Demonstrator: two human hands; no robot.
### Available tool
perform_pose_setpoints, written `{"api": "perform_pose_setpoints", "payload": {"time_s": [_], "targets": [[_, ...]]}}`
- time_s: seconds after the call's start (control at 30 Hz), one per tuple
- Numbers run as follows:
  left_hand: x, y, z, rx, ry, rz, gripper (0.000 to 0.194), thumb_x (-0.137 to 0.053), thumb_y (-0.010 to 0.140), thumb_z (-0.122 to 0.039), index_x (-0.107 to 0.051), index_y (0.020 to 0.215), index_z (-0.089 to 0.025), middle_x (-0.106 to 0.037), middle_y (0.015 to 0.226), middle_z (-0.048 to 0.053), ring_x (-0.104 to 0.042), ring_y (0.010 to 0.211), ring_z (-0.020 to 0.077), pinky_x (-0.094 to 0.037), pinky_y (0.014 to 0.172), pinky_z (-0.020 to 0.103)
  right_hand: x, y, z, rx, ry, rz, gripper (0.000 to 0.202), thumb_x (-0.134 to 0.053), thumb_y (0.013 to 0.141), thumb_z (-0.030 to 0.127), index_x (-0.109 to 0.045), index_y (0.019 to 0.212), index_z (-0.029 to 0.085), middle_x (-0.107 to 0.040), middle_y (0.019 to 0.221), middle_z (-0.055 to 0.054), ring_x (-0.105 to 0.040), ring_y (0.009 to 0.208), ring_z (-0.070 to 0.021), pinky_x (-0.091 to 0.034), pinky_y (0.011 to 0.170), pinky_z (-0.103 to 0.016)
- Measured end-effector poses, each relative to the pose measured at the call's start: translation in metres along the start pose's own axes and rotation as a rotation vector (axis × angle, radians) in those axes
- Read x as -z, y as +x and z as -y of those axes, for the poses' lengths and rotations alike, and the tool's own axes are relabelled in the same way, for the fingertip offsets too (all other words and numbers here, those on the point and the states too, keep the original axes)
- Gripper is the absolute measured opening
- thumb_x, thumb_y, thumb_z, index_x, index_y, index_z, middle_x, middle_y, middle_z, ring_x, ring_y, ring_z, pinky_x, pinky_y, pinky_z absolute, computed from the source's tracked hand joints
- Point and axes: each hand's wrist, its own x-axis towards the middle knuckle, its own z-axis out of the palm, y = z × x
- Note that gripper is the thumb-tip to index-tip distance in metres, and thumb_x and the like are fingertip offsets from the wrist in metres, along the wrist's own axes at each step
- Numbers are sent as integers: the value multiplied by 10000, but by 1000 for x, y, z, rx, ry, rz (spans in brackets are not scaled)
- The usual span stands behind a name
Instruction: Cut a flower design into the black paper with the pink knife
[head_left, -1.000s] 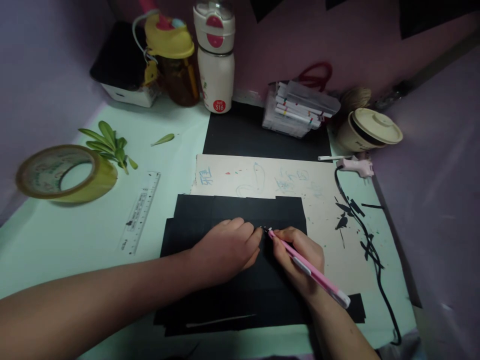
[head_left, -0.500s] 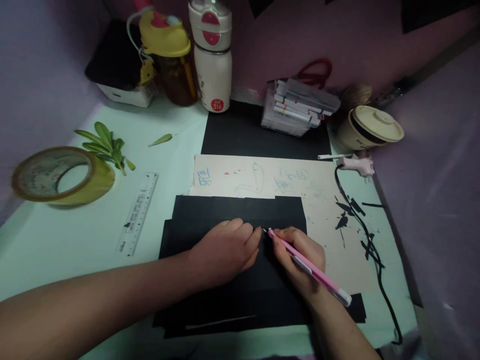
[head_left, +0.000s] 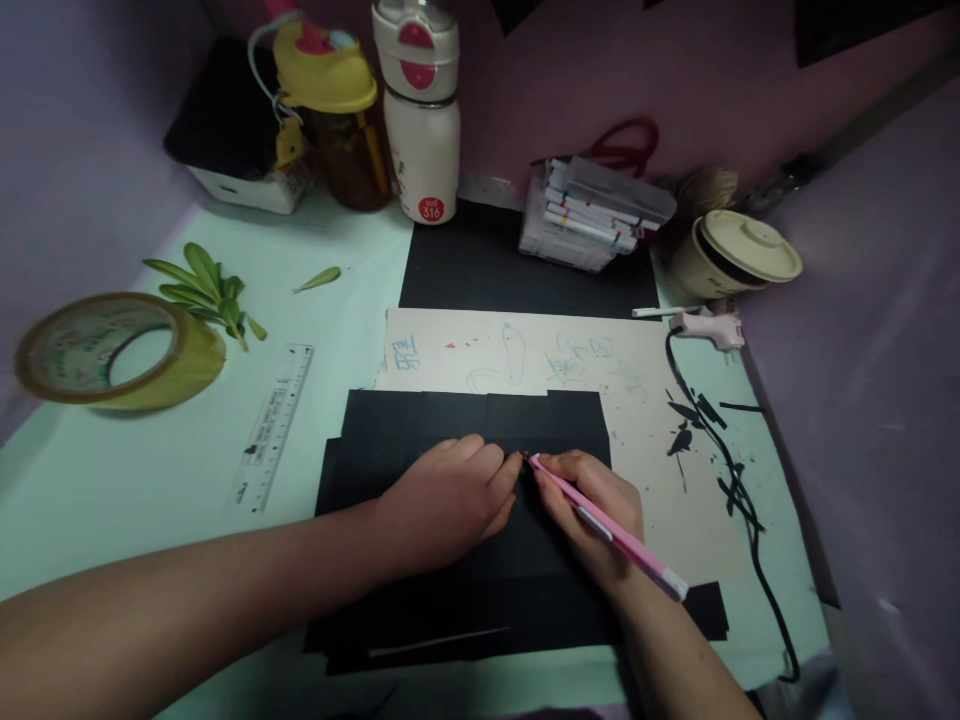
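My right hand (head_left: 589, 505) grips a slim pink pen-shaped tool (head_left: 619, 535) with a grey clip and a whitish end. Its fine tip meets the black paper (head_left: 420, 420) close to my left fingertips; whether it is a pen point or a blade is too small to tell. My left hand (head_left: 450, 495) rests on the same paper with its fingers curled and bunched. What those fingertips pinch, if anything, is hidden. Several black sheets overlap under both hands, on top of a pale board (head_left: 457, 350) with blue drawn marks.
Left lie a tape roll (head_left: 195, 360), green leaves (head_left: 206, 280) and a clear ruler (head_left: 277, 425). Behind stand a white bottle (head_left: 424, 150), a yellow-lidded bottle (head_left: 345, 150) and a marker case (head_left: 592, 215). Right are a lidded cup (head_left: 742, 250), a black cable (head_left: 750, 510) and black paper scraps (head_left: 681, 440).
The tip of the pink tool has moved slightly left, nearer my left fingertips. My right hand has shifted a little with it; the left hand stays almost still.
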Motion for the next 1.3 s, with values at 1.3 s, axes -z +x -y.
{"api": "perform_pose_setpoints", "payload": {"time_s": [1.3], "targets": [[-2,-1,1,17,-12,-68,303,-540,887,-318,-647,1094,-125,-562,725,19,-521,684,183,-373,592,306,13,0,-9,137,-23,113,138,-582,862,61,-576,855,198,-644,753,-28,-610,678,-140,-496,623,-257]]}}
